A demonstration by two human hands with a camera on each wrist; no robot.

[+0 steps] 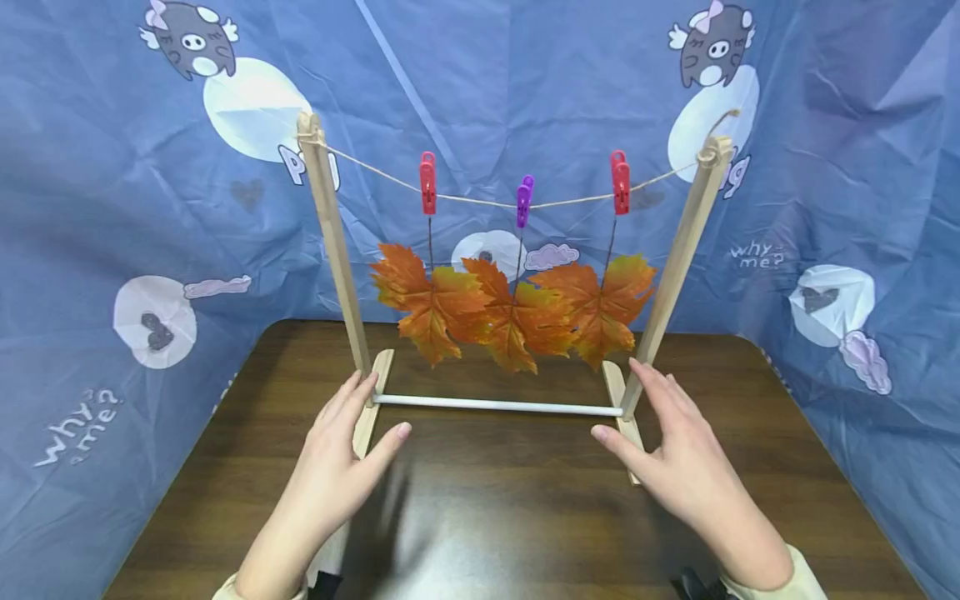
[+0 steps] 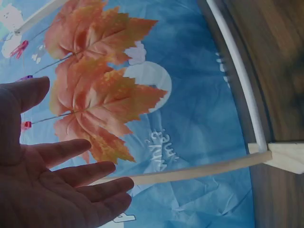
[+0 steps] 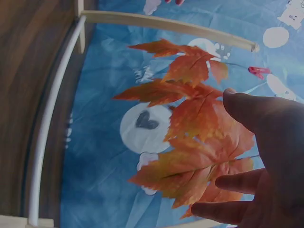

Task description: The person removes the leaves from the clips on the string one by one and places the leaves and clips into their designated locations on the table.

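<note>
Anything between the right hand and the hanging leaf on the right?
Nothing visible stands between the right hand and the right leaf; the right wrist view shows the hand directly in front. The right post runs beside that leaf, and the white rod lies below.

Dark brown wooden table [image 1: 487, 500] — shiny, rounded far corners; on it, a pale wooden stand [image 1: 678, 267], two-footed
</note>
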